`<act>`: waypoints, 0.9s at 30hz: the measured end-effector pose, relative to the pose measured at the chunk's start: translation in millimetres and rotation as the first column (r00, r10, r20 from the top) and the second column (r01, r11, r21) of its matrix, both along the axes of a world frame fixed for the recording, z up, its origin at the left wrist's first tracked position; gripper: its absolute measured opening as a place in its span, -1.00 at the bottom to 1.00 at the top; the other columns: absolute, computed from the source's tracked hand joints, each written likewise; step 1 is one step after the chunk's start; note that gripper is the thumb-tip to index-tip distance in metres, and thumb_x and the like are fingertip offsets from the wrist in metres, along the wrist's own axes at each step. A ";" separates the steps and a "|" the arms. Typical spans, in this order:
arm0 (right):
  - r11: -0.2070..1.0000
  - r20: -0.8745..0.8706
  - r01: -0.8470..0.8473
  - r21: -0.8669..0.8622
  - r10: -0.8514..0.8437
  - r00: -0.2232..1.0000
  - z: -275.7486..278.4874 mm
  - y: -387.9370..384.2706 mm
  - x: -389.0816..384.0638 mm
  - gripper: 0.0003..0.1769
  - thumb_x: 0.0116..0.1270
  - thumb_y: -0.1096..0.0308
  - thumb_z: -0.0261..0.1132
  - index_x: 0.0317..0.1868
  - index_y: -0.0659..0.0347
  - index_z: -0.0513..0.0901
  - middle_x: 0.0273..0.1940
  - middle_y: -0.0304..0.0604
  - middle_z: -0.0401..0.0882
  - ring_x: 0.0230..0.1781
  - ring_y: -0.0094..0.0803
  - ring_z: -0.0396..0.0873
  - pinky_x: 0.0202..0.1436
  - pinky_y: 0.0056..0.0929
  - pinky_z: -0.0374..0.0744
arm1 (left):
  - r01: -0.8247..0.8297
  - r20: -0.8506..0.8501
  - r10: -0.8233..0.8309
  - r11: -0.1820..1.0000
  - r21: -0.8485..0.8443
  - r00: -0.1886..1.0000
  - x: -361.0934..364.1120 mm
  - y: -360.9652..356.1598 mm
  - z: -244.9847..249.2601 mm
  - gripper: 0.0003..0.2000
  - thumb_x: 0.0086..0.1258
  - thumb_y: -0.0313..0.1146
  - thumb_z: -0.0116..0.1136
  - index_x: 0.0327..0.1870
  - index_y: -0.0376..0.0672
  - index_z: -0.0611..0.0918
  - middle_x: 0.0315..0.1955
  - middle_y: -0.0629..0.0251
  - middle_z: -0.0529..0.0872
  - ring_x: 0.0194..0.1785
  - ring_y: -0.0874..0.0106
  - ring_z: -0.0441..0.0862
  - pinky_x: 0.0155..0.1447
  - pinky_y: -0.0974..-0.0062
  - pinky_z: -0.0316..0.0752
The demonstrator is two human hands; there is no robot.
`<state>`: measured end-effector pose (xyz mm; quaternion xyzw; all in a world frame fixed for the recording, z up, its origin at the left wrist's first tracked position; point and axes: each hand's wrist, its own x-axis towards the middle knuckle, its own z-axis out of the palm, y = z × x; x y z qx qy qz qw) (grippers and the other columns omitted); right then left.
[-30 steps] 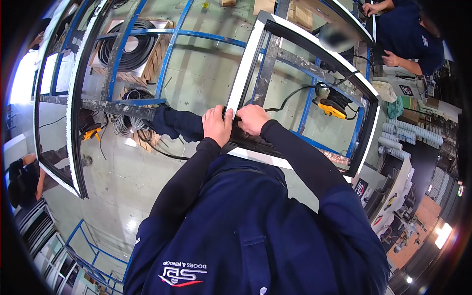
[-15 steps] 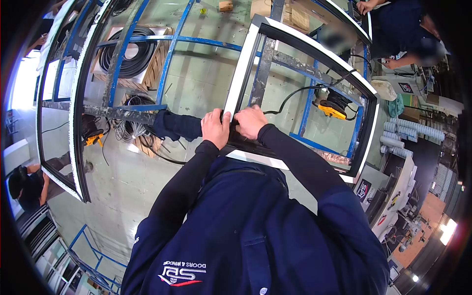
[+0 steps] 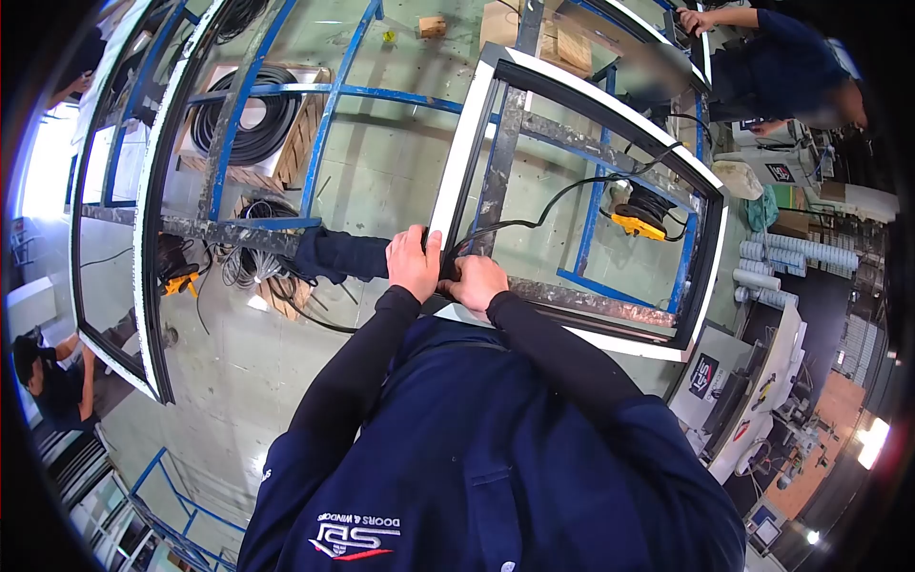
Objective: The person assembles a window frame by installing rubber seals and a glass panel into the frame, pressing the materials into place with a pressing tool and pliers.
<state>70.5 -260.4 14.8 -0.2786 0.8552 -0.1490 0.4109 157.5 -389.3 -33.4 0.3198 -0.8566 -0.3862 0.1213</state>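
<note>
A window frame (image 3: 461, 164), white outside with a black inner edge, lies across a blue metal stand. My left hand (image 3: 415, 263) is closed over its left side, close to the near corner, fingers pointing away from me. Just right of it, my right hand (image 3: 478, 284) is bent into a pinch at the inside of that corner. A black flexible strip (image 3: 534, 222), looking like rubber gasket, runs from my right fingers across the frame opening toward its far right side. My fingertips hide where the strip meets the frame.
The stand's blue bars (image 3: 400, 95) extend left and away. A coil of black strip (image 3: 250, 112) sits on a wooden crate. A yellow-and-black reel (image 3: 639, 224) shows through the frame. Another tall frame (image 3: 152, 219) stands left. Co-workers (image 3: 59, 381) are at left and upper right (image 3: 777, 71).
My right hand has slid toward me along the frame's inner edge, into the near-left corner. The black strip now reaches farther left. My left hand stays on the frame's side.
</note>
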 end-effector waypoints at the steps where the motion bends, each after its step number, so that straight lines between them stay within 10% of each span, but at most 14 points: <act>1: 1.000 0.003 0.004 -0.001 -0.004 1.000 0.4 -1.4 1.9 -0.57 0.15 0.01 0.55 -0.28 0.26 0.76 -0.23 0.13 0.78 -0.10 0.08 0.74 -0.02 0.01 0.66 | 0.004 -0.004 -0.004 1.000 0.000 1.000 1.4 1.0 -0.5 -0.65 0.61 -0.07 0.05 -0.05 -0.24 0.61 -0.15 -0.03 0.73 0.08 -0.01 0.61 0.24 0.04 0.37; 4: 0.999 -0.011 -0.007 -0.043 0.006 1.000 2.5 3.0 -8.9 -0.58 0.14 0.03 0.57 -0.34 0.25 0.71 -0.32 0.09 0.75 -0.23 0.03 0.75 -0.11 -0.05 0.66 | 0.011 0.000 -0.011 1.000 0.002 1.000 1.2 0.7 -1.5 -0.64 0.60 -0.07 0.05 -0.05 -0.24 0.61 -0.15 -0.04 0.73 0.07 -0.03 0.61 0.23 0.01 0.39; 7: 0.856 0.045 0.394 -0.335 -0.404 0.914 -24.7 16.3 -22.6 -0.58 0.18 0.07 0.57 -0.39 0.26 0.64 -0.42 0.03 0.69 -0.37 -0.09 0.70 -0.19 -0.18 0.65 | -0.011 0.035 0.010 1.000 0.019 0.999 1.9 2.7 -0.7 -0.60 0.58 -0.04 0.09 0.08 -0.25 0.62 -0.06 -0.03 0.74 0.16 0.01 0.60 0.29 0.04 0.37; 9: 0.658 -0.024 0.649 -0.383 -0.709 0.705 -37.3 32.1 -36.3 -0.56 0.25 0.08 0.54 -0.27 0.31 0.60 -0.39 -0.09 0.69 -0.37 -0.24 0.67 -0.24 -0.30 0.62 | 0.013 0.002 -0.013 1.000 0.019 1.000 0.3 3.7 8.7 -0.55 0.51 -0.03 0.21 0.24 -0.16 0.61 0.21 -0.03 0.61 0.33 -0.01 0.48 0.41 0.03 0.29; 11: 0.263 0.334 0.926 -0.272 -0.876 0.347 -65.5 48.3 -61.8 -0.62 0.39 0.12 0.44 -0.13 0.29 0.59 -0.25 -0.17 0.71 -0.28 -0.26 0.68 -0.18 -0.32 0.62 | 0.061 -0.049 -0.069 0.988 -0.143 0.996 -0.4 6.1 30.6 -0.53 0.47 -0.04 0.28 0.29 -0.08 0.61 0.33 -0.02 0.50 0.41 -0.03 0.40 0.48 0.01 0.24; 14: 0.038 0.825 0.999 0.036 -0.566 -0.008 -91.2 69.2 -94.8 -0.69 0.51 0.16 0.35 -0.05 0.26 0.60 -0.05 -0.19 0.68 -0.01 -0.32 0.60 0.12 -0.22 0.56 | 0.273 -0.019 -0.293 0.911 -0.309 0.956 -1.5 6.1 33.2 -0.67 0.32 -0.20 0.40 0.09 0.00 0.74 0.44 0.05 0.39 0.52 0.02 0.26 0.56 -0.02 0.15; 17: -0.140 0.882 0.990 0.033 -0.462 -0.094 -93.1 63.7 -104.5 -0.83 0.57 0.28 0.27 0.00 0.19 0.61 -0.16 -0.25 0.67 -0.16 -0.42 0.63 0.01 -0.33 0.59 | 0.350 0.062 -0.353 0.861 -0.368 0.934 -13.7 8.6 38.5 -0.80 0.27 -0.28 0.40 -0.12 -0.05 0.76 0.47 0.07 0.37 0.56 0.03 0.23 0.59 -0.03 0.11; 22: -0.072 0.977 0.994 -0.077 -0.206 0.061 -55.8 57.7 -112.5 -0.83 0.48 0.24 0.42 -0.08 0.11 0.65 -0.18 -0.34 0.67 -0.20 -0.51 0.60 0.07 -0.33 0.60 | 0.334 0.070 -0.332 0.867 -0.370 0.941 -24.6 12.9 36.1 -0.84 0.25 -0.29 0.43 -0.20 -0.09 0.76 0.47 0.05 0.37 0.55 -0.03 0.24 0.56 -0.04 0.14; 27: 0.106 0.886 0.952 -0.288 -0.349 0.307 -24.8 28.5 -121.6 -0.70 0.43 0.17 0.49 -0.21 0.19 0.59 -0.27 -0.27 0.64 -0.33 -0.52 0.60 -0.10 -0.37 0.62 | 0.318 0.042 -0.326 0.875 -0.364 0.944 -25.8 11.3 32.0 -0.87 0.35 -0.30 0.34 -0.18 -0.11 0.76 0.46 0.06 0.39 0.55 0.00 0.25 0.58 -0.03 0.12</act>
